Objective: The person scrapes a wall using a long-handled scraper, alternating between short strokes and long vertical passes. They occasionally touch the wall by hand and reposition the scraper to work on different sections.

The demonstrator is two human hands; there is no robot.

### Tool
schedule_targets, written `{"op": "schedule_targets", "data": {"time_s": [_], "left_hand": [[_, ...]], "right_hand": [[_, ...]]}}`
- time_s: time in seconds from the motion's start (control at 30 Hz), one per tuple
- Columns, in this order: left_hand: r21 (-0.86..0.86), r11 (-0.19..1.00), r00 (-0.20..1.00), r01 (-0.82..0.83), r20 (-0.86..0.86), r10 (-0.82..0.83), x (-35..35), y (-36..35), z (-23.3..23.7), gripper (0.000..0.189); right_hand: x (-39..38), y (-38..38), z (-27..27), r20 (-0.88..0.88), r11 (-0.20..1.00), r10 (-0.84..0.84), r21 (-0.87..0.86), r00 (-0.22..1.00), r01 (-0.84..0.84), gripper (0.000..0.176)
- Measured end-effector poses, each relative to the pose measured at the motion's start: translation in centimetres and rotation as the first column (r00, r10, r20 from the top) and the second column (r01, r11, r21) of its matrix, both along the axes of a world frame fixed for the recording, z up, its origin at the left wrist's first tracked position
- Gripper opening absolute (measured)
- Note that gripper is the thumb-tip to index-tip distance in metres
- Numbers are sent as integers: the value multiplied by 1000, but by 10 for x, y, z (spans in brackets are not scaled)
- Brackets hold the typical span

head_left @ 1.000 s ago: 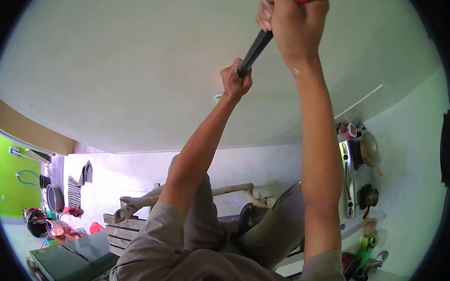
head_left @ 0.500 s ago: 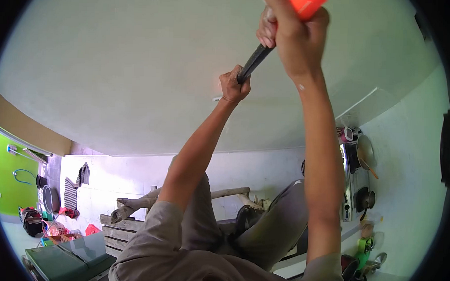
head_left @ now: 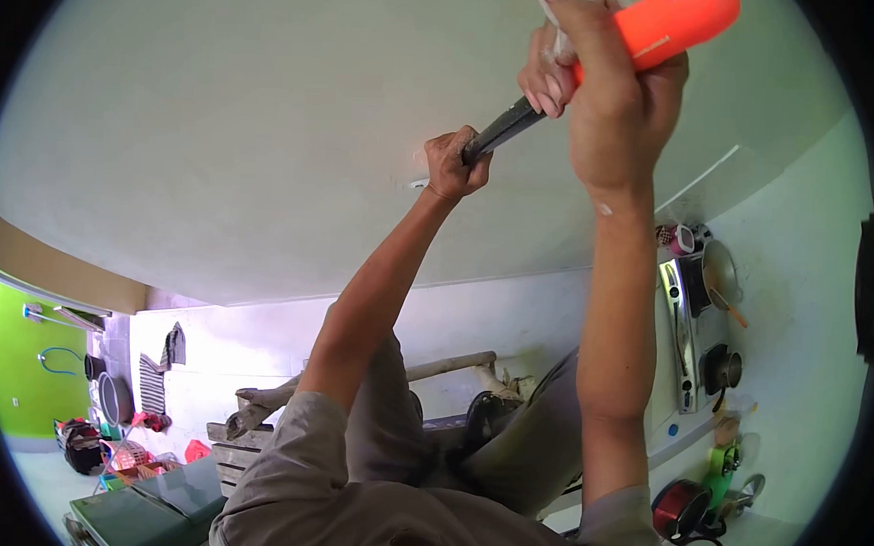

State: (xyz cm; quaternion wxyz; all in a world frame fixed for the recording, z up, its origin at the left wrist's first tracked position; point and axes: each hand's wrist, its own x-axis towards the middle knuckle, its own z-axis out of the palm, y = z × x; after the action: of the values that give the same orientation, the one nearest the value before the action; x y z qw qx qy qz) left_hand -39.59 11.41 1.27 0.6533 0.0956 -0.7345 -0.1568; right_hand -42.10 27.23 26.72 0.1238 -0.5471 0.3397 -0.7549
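My right hand [head_left: 621, 106] is high at the upper right, its fingers wrapped round the bright orange handle [head_left: 691, 27] of a long tool. From this handle a black shaft [head_left: 509, 129] slants down and left. My left hand [head_left: 457, 165] is closed on the shaft's far end, close to the pale wall surface, and hides what is there. Something whitish shows by my right thumb; I cannot make it out. A small white piece [head_left: 419, 184] lies against the surface beside my left wrist.
Below me are a wooden bench [head_left: 243, 454] and rough wooden poles [head_left: 453, 365]. To the right stand a gas stove [head_left: 680, 330], a wok [head_left: 718, 273] and a small pan [head_left: 727, 370]. A grey-green cabinet [head_left: 150, 508], a basin [head_left: 115, 397] and striped cloth [head_left: 152, 383] are at left.
My right hand and the orange handle have shifted right and slightly down in view, and more of the handle shows. My left hand stays nearly in place. The view has tilted slightly.
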Motion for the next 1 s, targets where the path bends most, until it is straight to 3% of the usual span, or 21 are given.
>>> {"op": "schedule_targets", "data": {"time_s": [0.07, 0.17, 0.27, 0.37, 0.5, 0.6, 0.73, 0.77, 0.87, 0.93, 1.0], "left_hand": [[68, 998, 998, -13, 55, 9, -4, -5, -13, 24], [139, 986, 992, -92, 99, 79, -5, -16, -54, 26], [76, 996, 998, -52, 46, 48, -6, -13, -49, 24], [4, 1000, 999, 21, 40, -21, 0, 4, -6, 20], [88, 996, 996, -32, 80, 25, -7, -4, -37, 21], [102, 994, 992, -46, 121, 33, -9, -9, -50, 20], [0, 999, 991, -43, 127, 42, -8, -2, -28, 19], [11, 998, 990, -67, 127, 65, -11, -4, -33, 19], [139, 975, 968, -171, 210, 139, -15, -8, -63, 19], [154, 978, 969, -143, 225, 106, -9, -1, -56, 20], [46, 994, 984, -103, 154, 94, -13, 0, -32, 20]], "right_hand": [[-8, -13, -10, 45, 1000, 28, -6, 999, -28, 34], [-18, -37, -44, 77, 992, 47, 117, 996, -55, 38], [-10, -21, -37, 55, 994, 46, 99, 997, -51, 37], [-10, 10, -11, 7, 999, 51, 12, 999, -51, 34], [-17, -16, -33, 113, 990, 100, 84, 989, -110, 34], [-21, -13, -42, 46, 992, 77, 99, 996, -82, 36], [-10, 18, -18, 14, 996, 82, 22, 997, -82, 36], [-39, -5, -41, -86, 976, 166, -127, 982, -176, 36], [-44, -25, -62, -63, 994, 111, -6, 992, -112, 36], [-34, -10, -58, -21, 994, 99, 48, 995, -98, 36], [-42, -2, -53, -159, 996, 51, -64, 986, -62, 37]]}}
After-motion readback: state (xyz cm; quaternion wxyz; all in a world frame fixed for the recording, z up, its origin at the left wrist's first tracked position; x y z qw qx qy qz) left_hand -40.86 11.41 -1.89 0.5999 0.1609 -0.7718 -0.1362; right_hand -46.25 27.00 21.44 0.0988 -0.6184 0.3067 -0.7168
